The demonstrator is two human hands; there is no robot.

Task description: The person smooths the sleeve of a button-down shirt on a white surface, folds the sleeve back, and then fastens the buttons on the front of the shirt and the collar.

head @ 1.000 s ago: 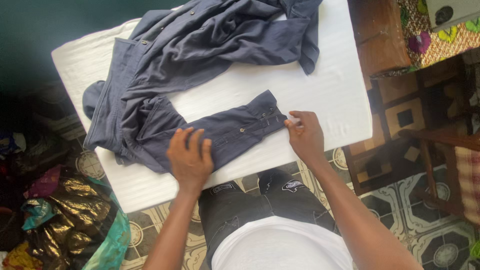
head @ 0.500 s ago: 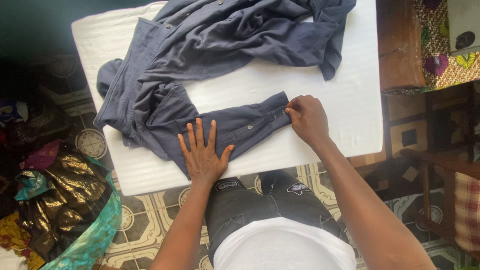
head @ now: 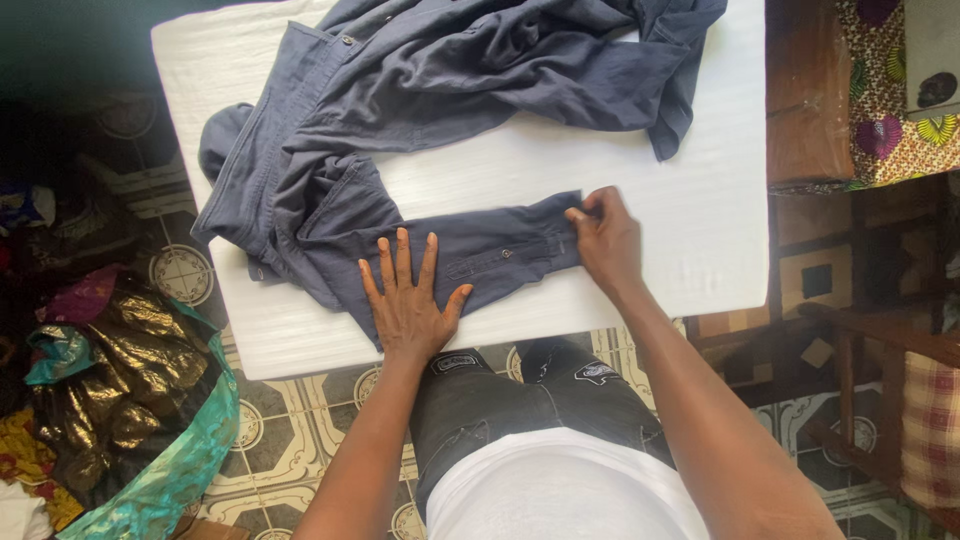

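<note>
A dark blue-grey shirt [head: 440, 90] lies crumpled across a white padded board [head: 700, 230]. One sleeve [head: 480, 255] stretches flat toward the board's near edge. My left hand [head: 408, 300] presses flat on the sleeve's middle, fingers spread. My right hand [head: 605, 240] pinches the cuff end of the sleeve at its right tip. The shirt's left part hangs slightly over the board's left edge.
A heap of shiny dark and teal fabric [head: 130, 410] lies on the patterned tile floor at the left. A brown wooden piece of furniture [head: 805, 95] and a bright patterned cloth [head: 885, 120] stand to the right of the board. A wooden chair [head: 900, 390] sits at the lower right.
My left hand has opened and slid flat along the sleeve, fingers spreading. My right hand keeps its pinch on the cuff. The view has shifted slightly.
</note>
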